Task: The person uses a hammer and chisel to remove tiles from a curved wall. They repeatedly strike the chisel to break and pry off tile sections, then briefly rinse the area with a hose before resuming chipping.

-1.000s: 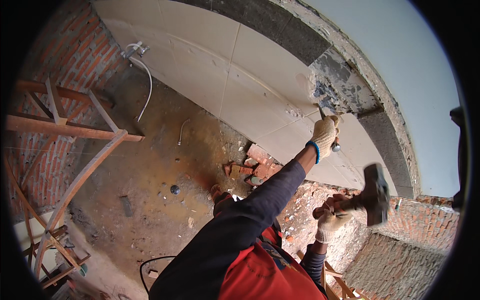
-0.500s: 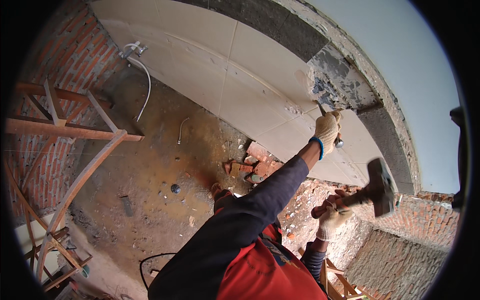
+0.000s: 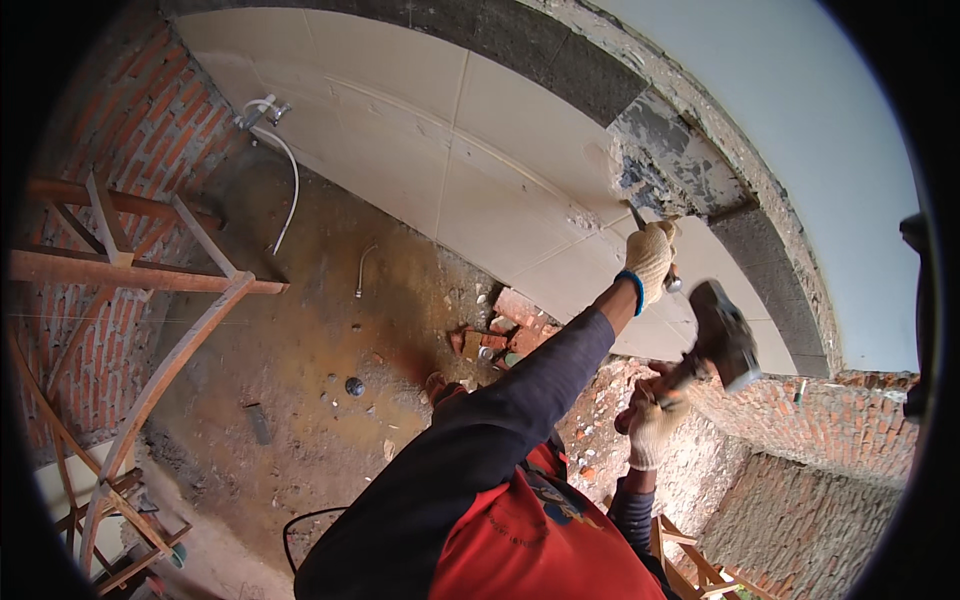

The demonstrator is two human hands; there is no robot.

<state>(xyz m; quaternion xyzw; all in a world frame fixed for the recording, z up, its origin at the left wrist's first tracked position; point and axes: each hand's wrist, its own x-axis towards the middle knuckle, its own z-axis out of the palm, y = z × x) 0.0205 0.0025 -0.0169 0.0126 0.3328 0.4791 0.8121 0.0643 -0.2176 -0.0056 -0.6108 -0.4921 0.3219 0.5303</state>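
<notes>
My left hand, in a cream knitted glove with a blue cuff edge, is closed round a chisel. The chisel's pointed end rests at or close to the wall tiles, just below a chipped patch in the dark border. Its round butt sticks out behind the hand. Lower and to the right, my gloved right hand grips the handle of a heavy sledge hammer. The hammer's head is raised, slightly blurred, and apart from the chisel.
Broken bricks lie at the wall's foot. A wall tap with a white hose is at the far left. Wooden framing stands on the left. Rubble covers the wet dirt floor, and brick walls close the right.
The hammer's head has moved up and left, nearer the chisel, with my right hand turning along. My left hand keeps the chisel at nearly the same spot on the wall.
</notes>
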